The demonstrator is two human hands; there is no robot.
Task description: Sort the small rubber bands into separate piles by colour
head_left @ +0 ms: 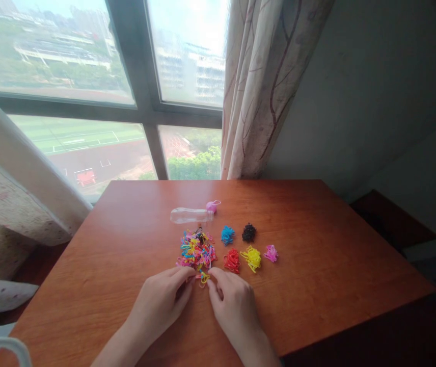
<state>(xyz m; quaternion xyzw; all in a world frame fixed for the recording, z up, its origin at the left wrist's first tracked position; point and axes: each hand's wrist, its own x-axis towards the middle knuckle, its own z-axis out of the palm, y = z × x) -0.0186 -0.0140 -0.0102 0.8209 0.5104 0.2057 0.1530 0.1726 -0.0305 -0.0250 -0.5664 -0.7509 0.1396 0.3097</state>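
A mixed heap of small coloured rubber bands [195, 248] lies on the wooden table. At its near edge, a few bands, among them a yellow rubber band [204, 278], sit between my two hands. My left hand [164, 295] has thumb and forefinger closed at the left side of these bands, where a reddish one meets the fingertips. From the right, my right hand [235, 295] closes its fingertips by the yellow band. Sorted small piles stand to the right: blue bands [227, 235], black bands [248, 232], red bands [232, 260], yellow bands [252, 259] and pink bands [271, 253].
Behind the heap, a clear plastic bottle [190, 215] lies on its side, with a pink cap [212, 206] at its mouth end. The wooden table [328, 255] reaches back to a window and a curtain [264, 92]. A white curved object [7, 344] shows at lower left.
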